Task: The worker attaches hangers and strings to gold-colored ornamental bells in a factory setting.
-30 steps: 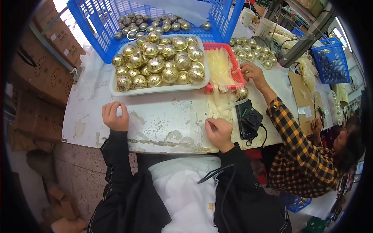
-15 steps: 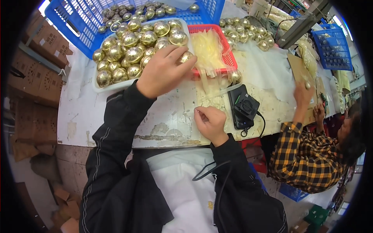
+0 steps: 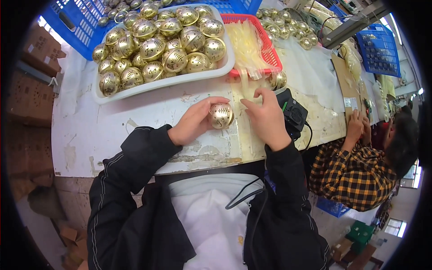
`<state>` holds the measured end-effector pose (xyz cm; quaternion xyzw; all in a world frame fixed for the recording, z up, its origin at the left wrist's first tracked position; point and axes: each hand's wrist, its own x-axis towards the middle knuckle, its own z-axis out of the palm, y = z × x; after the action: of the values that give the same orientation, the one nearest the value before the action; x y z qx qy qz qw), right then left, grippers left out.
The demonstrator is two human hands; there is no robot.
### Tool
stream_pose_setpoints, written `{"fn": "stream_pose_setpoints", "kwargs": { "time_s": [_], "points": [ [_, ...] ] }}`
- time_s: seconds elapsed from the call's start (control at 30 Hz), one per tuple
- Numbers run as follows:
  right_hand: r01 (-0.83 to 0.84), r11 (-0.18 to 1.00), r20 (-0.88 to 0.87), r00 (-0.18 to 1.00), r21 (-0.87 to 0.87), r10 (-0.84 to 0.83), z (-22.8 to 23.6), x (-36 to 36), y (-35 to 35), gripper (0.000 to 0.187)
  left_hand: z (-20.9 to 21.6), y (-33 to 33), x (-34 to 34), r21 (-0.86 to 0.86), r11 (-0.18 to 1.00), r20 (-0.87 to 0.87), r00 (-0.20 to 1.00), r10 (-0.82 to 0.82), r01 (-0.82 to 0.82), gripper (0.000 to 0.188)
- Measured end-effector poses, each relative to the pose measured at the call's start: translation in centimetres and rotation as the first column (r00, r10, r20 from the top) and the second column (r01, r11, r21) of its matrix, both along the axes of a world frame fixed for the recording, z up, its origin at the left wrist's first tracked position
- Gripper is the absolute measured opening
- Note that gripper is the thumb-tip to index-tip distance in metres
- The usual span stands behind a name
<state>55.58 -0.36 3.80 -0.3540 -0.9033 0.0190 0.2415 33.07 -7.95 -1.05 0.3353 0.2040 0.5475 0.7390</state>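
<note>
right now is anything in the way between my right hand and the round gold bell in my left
Nothing visible blocks the gap between your right hand and the round gold bell in your left hand. Pale yellow strips trail from the red basket, but beyond that gap.

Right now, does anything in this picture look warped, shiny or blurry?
Head view: the table's edges bend and black fills the corners; head view: bright glints sit on the gold balls in the white tray and the ball in the left hand; head view: the window at lower right glares white.
</note>
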Motion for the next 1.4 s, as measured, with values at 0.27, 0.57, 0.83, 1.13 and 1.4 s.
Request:
{"fn": "stream_pose_setpoints", "kwargs": {
  "time_s": [0.27,0.57,0.83,1.13,1.4],
  "points": [
    [0.009,0.990,0.089,0.996,-0.138,0.004,-0.7,-0.9,0.9,0.015,1.0,-1.2,-0.2,0.109,0.994,-0.293,0.955,0.056,-0.025,0.060],
    [-0.320,0.827,-0.549,0.836,-0.463,0.016,2.1,-1.8,0.5,0.007,1.7,-1.8,-0.4,0.081,0.967,-0.338,0.906,0.254,-0.241,0.051],
    [-0.569,0.238,-0.615,0.752,-0.787,-0.238,1.8,-5.1,1.5,0.010,1.3,-1.6,0.3,0.177,0.908,-0.405,0.812,0.420,-0.381,0.055],
    [-0.509,0.286,-0.547,0.834,-0.812,-0.069,1.3,-5.1,0.3,0.008,1.4,-1.2,-0.9,0.172,0.942,-0.305,0.894,0.328,-0.287,0.047],
    [-0.481,0.239,-0.503,0.864,-0.843,-0.036,0.7,-5.3,0.2,0.012,2.2,-1.6,-1.0,0.066,0.952,-0.406,0.863,0.300,-0.300,0.034]
  ]
}}
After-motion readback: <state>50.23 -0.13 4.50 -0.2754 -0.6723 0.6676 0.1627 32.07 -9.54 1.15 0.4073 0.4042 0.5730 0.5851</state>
